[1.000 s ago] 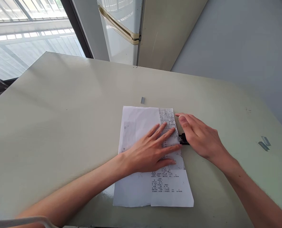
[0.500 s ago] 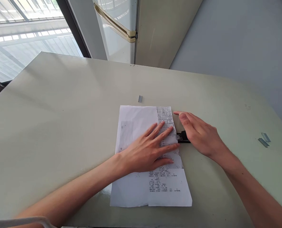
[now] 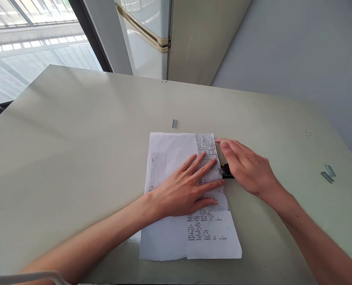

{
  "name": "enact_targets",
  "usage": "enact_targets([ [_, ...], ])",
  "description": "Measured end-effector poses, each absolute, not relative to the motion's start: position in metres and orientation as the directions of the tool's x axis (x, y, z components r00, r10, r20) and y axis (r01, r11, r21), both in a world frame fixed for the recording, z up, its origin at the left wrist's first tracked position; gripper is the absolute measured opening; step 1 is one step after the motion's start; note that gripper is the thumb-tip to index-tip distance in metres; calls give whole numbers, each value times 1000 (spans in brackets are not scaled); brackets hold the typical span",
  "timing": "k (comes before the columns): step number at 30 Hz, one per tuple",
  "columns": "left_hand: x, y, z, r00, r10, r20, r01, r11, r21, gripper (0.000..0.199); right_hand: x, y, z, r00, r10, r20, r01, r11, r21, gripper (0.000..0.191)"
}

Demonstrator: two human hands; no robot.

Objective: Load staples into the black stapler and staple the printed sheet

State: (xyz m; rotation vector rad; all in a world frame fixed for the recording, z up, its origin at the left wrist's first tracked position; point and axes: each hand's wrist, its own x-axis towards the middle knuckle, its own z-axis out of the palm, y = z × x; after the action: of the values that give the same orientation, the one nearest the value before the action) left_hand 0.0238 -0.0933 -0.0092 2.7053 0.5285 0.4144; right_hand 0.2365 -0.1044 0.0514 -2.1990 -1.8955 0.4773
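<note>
My left hand (image 3: 184, 192) lies flat with fingers spread on a sheet of paper (image 3: 172, 241), holding it against the table. Printed text covers part of the sheet. Close rows of metal staples (image 3: 206, 139) fill its upper right part, partly under my fingers. At the right edge of the paper sits a black stapler (image 3: 227, 171), its front end meeting the sheet. Over the stapler rests my right hand (image 3: 247, 166), palm down, thumb and fingers stretched out. Most of the stapler is hidden beneath that hand.
A short strip of staples (image 3: 174, 123) lies on the table (image 3: 89, 107) beyond the paper. Two more staple strips (image 3: 328, 174) lie at the far right. Behind the table stand a fridge (image 3: 152, 35) and a wall. A window is at the upper left.
My right hand has shifted slightly left over the stapler, covering it closer to the paper's edge. My left hand and the paper stay nearly the same; the view has shifted a little.
</note>
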Motion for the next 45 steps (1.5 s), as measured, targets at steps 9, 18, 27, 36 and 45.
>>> enact_targets([
  [9, 24, -94, -10, 879, 413, 240, 291, -861, 417, 55, 234, -103, 50, 99, 988, -119, 945, -131, -298, 58],
  [18, 24, -94, -9, 881, 408, 238, 285, -861, 421, 56, 234, -104, 53, 98, 986, -138, 939, -137, -315, 57],
  [27, 24, -95, -7, 879, 410, 246, 282, -860, 425, 54, 246, -107, 58, 104, 982, -156, 904, -159, -398, 62],
  [36, 25, -95, -5, 888, 407, 213, 296, -862, 412, 55, 247, -105, 59, 117, 978, -171, 908, -175, -380, 64],
  [45, 26, -95, -7, 882, 409, 233, 292, -863, 412, 55, 239, -105, 57, 103, 982, -156, 936, -149, -319, 57],
])
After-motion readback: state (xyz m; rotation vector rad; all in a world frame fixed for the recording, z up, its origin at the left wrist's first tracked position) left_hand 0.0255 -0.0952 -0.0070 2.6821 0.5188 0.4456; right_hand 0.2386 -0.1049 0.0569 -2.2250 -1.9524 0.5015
